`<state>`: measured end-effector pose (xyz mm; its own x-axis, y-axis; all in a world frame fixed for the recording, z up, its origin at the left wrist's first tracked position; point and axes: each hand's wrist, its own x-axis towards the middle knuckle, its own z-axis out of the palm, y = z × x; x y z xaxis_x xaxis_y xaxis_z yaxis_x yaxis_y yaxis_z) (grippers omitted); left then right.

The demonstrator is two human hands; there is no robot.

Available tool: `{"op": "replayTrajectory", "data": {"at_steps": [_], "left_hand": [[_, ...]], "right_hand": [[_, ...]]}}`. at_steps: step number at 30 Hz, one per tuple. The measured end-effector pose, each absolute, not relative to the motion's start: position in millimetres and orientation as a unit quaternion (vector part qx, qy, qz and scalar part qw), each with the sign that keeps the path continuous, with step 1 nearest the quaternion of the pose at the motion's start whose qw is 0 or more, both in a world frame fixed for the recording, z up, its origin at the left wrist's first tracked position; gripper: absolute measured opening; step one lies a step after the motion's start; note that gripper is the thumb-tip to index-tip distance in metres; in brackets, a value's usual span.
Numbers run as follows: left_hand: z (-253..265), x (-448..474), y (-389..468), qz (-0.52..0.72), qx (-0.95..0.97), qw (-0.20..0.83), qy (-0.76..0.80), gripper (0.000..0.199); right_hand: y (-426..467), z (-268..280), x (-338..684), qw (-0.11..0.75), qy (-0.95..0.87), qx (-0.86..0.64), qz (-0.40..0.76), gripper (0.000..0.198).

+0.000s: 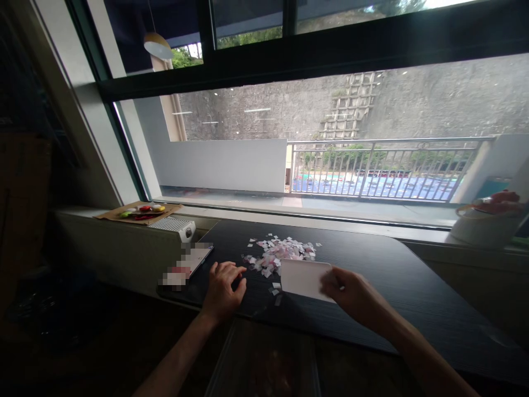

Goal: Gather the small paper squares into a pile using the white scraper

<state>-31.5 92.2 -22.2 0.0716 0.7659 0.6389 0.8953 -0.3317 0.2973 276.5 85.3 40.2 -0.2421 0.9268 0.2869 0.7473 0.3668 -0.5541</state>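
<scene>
My right hand is closed on the right edge of a pale, flat card, which is tilted over the dark table. Beyond the card lies a loose pile of small white and pink paper pieces, and a few stray bits lie by its left edge. My left hand rests at the table's near left side, just left of the pile. Its fingers are loosely curved, the thumb stands apart, and nothing shows in it.
A booklet-like flat item, partly blurred out, lies at the table's left edge. On the ledge to the left, brown cardboard carries several colourful objects. A white pot-like container stands at the right by the window. Below the table edge is a transparent container.
</scene>
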Motion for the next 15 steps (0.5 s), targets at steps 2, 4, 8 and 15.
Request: {"op": "replayTrajectory", "data": {"at_steps": [2, 4, 8, 15], "left_hand": [[-22.3, -31.7, 92.2, -0.370, -0.728, 0.087, -0.571, 0.021], [-22.6, -32.1, 92.2, -0.369, -0.729, 0.086, -0.570, 0.021], [-23.2, -33.0, 92.4, -0.368, -0.731, 0.084, -0.569, 0.022], [-22.4, -32.1, 91.9, -0.372, -0.729, 0.084, -0.568, 0.021]], "right_hand": [[83.4, 40.6, 276.5, 0.291, -0.773, -0.543, 0.149, 0.014], [82.6, 41.1, 273.4, 0.295, -0.770, -0.548, 0.142, 0.014], [87.4, 42.0, 261.5, 0.289, -0.774, -0.546, 0.141, 0.016], [92.3, 37.1, 267.9, 0.307, -0.752, -0.557, 0.172, 0.016]]}}
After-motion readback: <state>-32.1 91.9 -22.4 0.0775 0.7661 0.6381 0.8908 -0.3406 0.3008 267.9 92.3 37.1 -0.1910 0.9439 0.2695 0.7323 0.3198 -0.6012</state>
